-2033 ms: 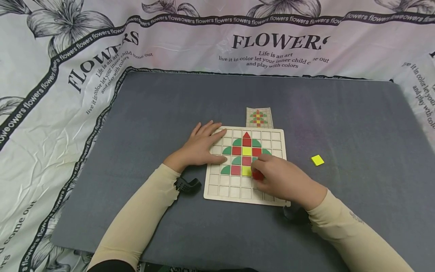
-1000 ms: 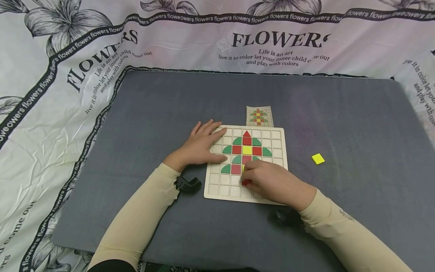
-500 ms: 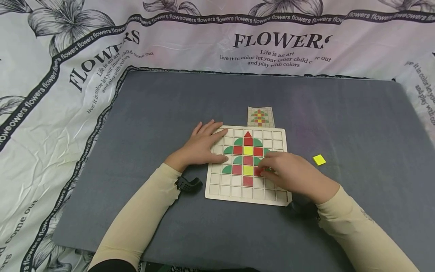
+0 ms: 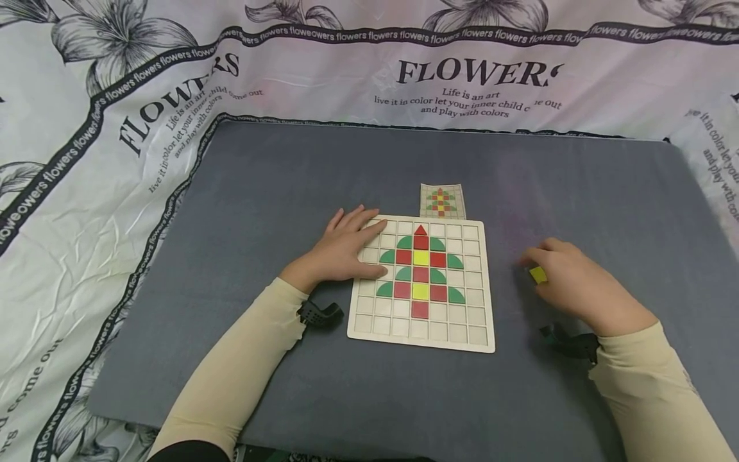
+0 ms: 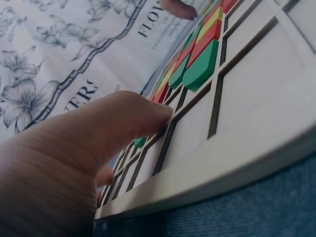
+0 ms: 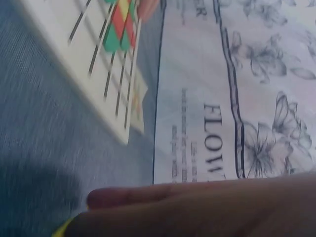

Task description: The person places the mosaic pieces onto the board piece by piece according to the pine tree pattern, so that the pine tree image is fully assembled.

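Observation:
A wooden grid board (image 4: 366, 324) lies on the table, bearing red, yellow and green pieces laid out like a tree. My left hand (image 4: 335, 247) rests on its left side with fingers spread; in the left wrist view the thumb (image 5: 123, 118) lies across the rim and grid. To the right of the board, my right hand (image 4: 583, 282) pinches a yellow square tile (image 4: 538, 275) between thumb and fingers. Only a yellow corner of that tile shows in the right wrist view, below the fingers (image 6: 118, 197). The bottom red square (image 4: 420, 310) sits under the yellow one.
A small pattern card (image 4: 442, 197) with a printed tree lies just behind the board, its lower edge against or under it. The grey table (image 4: 277, 173) stretches around both. A flower-printed sheet (image 4: 323, 77) hangs behind and to the left.
My right hand has put a red square in the bottom cell, lingered at the tree's lower right side, then moved right off the board to the yellow tile. My left hand has stayed put.

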`<move>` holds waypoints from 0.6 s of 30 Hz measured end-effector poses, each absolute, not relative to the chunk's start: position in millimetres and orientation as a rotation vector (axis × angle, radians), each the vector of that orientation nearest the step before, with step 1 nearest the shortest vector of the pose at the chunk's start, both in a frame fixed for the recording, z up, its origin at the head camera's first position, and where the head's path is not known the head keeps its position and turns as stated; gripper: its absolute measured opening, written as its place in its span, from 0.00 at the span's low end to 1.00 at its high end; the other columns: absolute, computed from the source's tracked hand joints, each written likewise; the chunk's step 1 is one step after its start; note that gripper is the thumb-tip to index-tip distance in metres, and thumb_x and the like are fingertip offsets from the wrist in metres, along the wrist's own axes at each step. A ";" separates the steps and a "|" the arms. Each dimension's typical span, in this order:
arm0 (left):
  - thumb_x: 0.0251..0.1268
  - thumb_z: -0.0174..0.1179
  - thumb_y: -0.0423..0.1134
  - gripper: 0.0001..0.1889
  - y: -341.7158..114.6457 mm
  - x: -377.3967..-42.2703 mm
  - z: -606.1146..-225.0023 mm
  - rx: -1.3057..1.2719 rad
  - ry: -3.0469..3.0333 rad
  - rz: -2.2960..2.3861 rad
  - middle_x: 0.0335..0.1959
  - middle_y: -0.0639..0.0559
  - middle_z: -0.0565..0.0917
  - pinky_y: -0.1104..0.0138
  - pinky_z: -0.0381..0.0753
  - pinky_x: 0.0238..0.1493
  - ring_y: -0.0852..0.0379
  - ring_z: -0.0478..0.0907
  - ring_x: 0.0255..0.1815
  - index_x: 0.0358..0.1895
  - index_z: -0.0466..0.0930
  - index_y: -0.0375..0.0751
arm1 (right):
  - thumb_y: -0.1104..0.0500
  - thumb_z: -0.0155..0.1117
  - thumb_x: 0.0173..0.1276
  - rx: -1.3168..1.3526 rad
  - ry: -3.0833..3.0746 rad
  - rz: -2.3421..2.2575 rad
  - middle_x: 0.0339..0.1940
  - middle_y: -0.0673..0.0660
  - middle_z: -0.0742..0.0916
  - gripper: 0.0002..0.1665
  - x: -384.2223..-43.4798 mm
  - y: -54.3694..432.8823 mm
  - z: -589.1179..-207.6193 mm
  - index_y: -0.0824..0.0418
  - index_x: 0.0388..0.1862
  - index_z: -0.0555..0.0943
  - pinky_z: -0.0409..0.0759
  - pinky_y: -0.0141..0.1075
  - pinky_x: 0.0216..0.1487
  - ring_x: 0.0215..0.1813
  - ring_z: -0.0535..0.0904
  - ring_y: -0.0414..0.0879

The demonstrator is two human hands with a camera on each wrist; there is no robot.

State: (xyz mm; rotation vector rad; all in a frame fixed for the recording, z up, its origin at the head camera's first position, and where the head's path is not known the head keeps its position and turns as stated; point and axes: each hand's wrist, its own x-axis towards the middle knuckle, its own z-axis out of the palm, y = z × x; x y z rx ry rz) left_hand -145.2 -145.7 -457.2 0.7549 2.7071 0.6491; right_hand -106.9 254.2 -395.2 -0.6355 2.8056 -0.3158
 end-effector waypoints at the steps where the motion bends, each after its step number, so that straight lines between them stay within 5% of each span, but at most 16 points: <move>1: 0.62 0.66 0.66 0.52 -145.7 -145.2 -456.9 0.752 2.707 0.650 0.88 0.49 0.49 0.47 0.25 0.84 0.48 0.35 0.89 0.86 0.55 0.51 | 0.75 0.67 0.56 -0.629 2.807 -0.303 0.49 0.70 0.83 0.22 -107.3 258.2 -396.0 0.70 0.52 0.86 0.81 0.59 0.47 0.48 0.80 0.67; 13: 0.62 0.66 0.66 0.52 -145.2 -144.7 -457.0 0.745 2.709 0.663 0.87 0.48 0.50 0.46 0.26 0.84 0.47 0.36 0.89 0.86 0.55 0.50 | 0.72 0.68 0.59 -0.592 2.788 -0.257 0.35 0.62 0.85 0.14 -107.7 266.4 -397.7 0.72 0.45 0.87 0.80 0.51 0.39 0.35 0.79 0.53; 18: 0.62 0.66 0.65 0.52 -145.2 -145.1 -457.3 0.747 2.709 0.669 0.87 0.48 0.50 0.46 0.26 0.84 0.47 0.36 0.89 0.86 0.55 0.50 | 0.65 0.70 0.60 -0.596 2.802 -0.247 0.23 0.52 0.78 0.05 -106.6 260.3 -398.8 0.61 0.27 0.81 0.72 0.44 0.29 0.28 0.73 0.47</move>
